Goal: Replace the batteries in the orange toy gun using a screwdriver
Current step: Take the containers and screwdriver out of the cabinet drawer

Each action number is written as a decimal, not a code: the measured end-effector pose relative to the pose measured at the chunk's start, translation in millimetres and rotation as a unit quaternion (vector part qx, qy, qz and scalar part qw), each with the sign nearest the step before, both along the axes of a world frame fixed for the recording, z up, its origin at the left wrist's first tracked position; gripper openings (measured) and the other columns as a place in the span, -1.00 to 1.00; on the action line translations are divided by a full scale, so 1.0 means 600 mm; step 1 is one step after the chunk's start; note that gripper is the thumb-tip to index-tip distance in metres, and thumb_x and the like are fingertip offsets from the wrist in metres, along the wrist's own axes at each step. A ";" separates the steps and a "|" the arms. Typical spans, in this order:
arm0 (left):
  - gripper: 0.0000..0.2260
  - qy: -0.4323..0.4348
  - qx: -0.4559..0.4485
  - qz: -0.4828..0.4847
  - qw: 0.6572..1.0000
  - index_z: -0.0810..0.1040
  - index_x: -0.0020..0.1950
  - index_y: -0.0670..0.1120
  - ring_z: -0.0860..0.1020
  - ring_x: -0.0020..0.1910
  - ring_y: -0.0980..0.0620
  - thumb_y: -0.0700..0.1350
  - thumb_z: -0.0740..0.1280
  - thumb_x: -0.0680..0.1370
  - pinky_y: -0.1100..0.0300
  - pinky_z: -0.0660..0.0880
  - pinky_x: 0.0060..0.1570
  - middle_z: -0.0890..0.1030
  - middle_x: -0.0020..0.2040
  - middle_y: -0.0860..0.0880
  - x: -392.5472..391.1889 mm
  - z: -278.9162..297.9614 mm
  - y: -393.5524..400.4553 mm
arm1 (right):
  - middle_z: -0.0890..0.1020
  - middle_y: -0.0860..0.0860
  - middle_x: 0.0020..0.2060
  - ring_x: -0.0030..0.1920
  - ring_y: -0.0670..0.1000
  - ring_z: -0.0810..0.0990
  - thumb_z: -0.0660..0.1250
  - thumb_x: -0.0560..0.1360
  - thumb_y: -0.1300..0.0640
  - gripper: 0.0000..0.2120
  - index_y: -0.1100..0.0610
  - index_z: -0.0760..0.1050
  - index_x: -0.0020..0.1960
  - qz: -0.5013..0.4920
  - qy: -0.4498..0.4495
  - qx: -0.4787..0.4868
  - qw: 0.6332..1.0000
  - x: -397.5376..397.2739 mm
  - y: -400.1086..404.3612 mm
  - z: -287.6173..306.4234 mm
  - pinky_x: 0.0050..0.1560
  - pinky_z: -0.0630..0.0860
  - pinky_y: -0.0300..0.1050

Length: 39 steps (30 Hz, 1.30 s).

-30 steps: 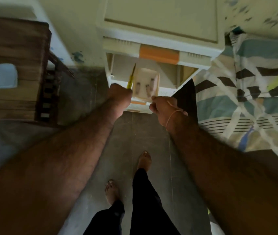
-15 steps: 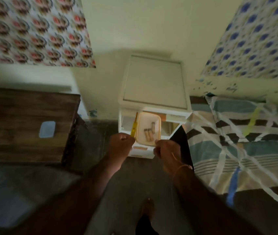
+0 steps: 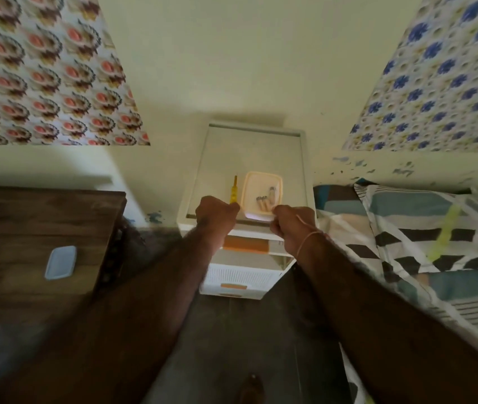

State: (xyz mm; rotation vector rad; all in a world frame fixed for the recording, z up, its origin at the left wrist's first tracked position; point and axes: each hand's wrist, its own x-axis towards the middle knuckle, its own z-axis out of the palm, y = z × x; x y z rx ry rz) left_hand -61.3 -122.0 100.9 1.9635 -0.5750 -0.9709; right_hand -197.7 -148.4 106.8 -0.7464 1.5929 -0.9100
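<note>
Small room, pale walls, dark floor; white plastic drawer unit (image 3: 248, 158) stood against the far wall, its flat top serving as the surface.

Left hand (image 3: 215, 212) was fisted around the handle of a yellow screwdriver (image 3: 234, 189), grip tight, shaft pointing away toward the wall, over the top of the unit. Right hand (image 3: 291, 225) had curled fingers pinching the near edge of a pale shallow container (image 3: 261, 188), grip narrow on its rim. Inside the container lay several batteries (image 3: 264, 201), a small group near the front and one more just behind. Whether the container rested on the surface or was held just above it, could not tell. A thin string bracelet (image 3: 304, 240) circled the right wrist. Both forearms reached forward, roughly parallel, hands near each other.

Orange toy gun not seen. Drawers below showed orange handles (image 3: 245, 246). To the left, a dark wooden table (image 3: 42, 223) carried a small pale lid (image 3: 60, 262). To the right, a bed with striped patterned bedding (image 3: 421, 243). Patterned cloths hung on the wall at upper left (image 3: 42, 68) and upper right (image 3: 441, 83).
</note>
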 end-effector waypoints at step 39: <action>-0.71 -0.429 0.126 -0.427 0.786 0.38 0.26 -0.01 0.58 -0.12 -0.01 -0.08 0.29 0.55 0.13 0.49 -0.18 0.60 -0.02 -0.02 -0.023 -0.065 0.180 | 0.45 0.12 0.13 0.12 0.15 0.50 0.29 0.41 0.20 -0.62 0.20 0.44 0.23 0.443 0.412 -0.145 0.783 -0.019 0.183 -0.106 0.15 0.48 -0.01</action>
